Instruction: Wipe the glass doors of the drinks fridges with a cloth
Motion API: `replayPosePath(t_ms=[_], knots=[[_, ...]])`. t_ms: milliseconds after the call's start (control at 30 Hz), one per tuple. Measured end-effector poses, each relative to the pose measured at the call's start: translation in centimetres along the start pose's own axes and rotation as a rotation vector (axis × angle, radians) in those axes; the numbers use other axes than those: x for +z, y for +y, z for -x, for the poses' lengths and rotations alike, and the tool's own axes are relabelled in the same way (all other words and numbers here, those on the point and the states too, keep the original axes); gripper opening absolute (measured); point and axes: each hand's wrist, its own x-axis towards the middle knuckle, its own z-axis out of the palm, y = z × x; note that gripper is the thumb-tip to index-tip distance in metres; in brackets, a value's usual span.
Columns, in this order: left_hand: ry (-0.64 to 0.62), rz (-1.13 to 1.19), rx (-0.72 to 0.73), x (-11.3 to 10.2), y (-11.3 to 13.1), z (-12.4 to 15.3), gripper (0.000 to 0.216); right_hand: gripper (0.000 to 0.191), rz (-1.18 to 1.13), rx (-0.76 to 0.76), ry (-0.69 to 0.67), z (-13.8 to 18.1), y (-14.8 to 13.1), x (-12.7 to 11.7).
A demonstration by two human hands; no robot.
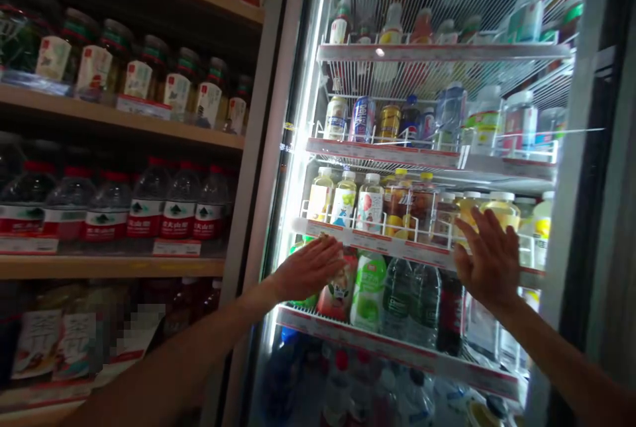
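Note:
My left hand (309, 269) reaches across the front of a lit drinks fridge, its fingers stretched out together and nothing visible in them. Behind its fingertips stand a red-labelled bottle (334, 298) and a green-labelled bottle (368, 288) on a lower shelf. My right hand (489, 260) is raised with spread fingers before the right part of the shelf above, partly covering pale yellow bottles (501, 207) there. Whether either hand touches the shelf edge (397, 245) I cannot tell. To the left on that same shelf are several pale juice bottles (342, 200) and a yellow-capped tea bottle (398, 198).
Cans (362, 119) and bottles fill a higher fridge shelf behind a low wire guard. A metal frame (268, 116) divides the fridge from wooden shelves (149, 267) at left, which hold red-capped water bottles (146, 205) and jars (136, 76). A dark frame (591, 215) borders the fridge at right.

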Motion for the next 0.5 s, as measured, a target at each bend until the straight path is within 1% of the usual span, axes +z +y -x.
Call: replayPosePath(t_ms=[33,67,133,167,200,233,300,333,367,400,433,467,500], knots=[[-0.005,0.012,0.029,-0.1,-0.2,-0.1,0.054,0.046,0.001,-0.004,-0.001,0.0,0.0,0.0],[0.044,-0.01,-0.042,-0.2,-0.5,-0.3,0.055,0.046,0.002,-0.004,-0.001,0.0,0.0,0.1],[0.227,-0.115,-0.331,-0.5,-1.1,-0.7,0.059,0.047,0.003,0.001,-0.002,0.1,0.0,0.1],[0.288,-0.158,-0.432,-0.5,-1.2,-0.9,0.06,0.048,0.002,0.001,-0.002,0.1,0.0,0.2],[0.295,-0.174,-0.443,-0.5,-1.2,-1.2,0.061,0.049,-0.002,0.001,0.002,0.1,0.0,0.2],[0.254,-0.158,-0.359,-0.4,-1.1,-1.4,0.062,0.05,-0.008,0.0,0.007,0.1,0.0,0.2],[0.109,-0.09,-0.069,-0.2,-0.8,-1.9,0.062,0.051,-0.028,-0.003,0.01,0.1,0.1,0.1],[0.07,-0.073,0.005,-0.1,-0.7,-2.3,0.061,0.052,-0.041,-0.005,0.003,0.0,0.1,0.1],[0.083,-0.083,-0.018,0.0,-0.6,-2.7,0.061,0.052,-0.054,-0.006,-0.008,0.0,0.1,0.0],[0.144,-0.116,-0.13,0.1,-0.6,-3.2,0.061,0.053,-0.064,-0.003,-0.018,0.0,0.1,-0.2],[0.223,-0.153,-0.288,0.3,-0.6,-3.9,0.061,0.054,-0.07,0.007,-0.02,-0.1,0.1,-0.3],[0.285,-0.175,-0.416,0.4,-0.5,-4.5,0.061,0.055,-0.073,0.021,-0.017,-0.1,0.0,-0.3],[0.304,-0.173,-0.453,0.6,-0.3,-5.2,0.061,0.056,-0.074,0.035,-0.013,-0.1,-0.2,-0.4]])
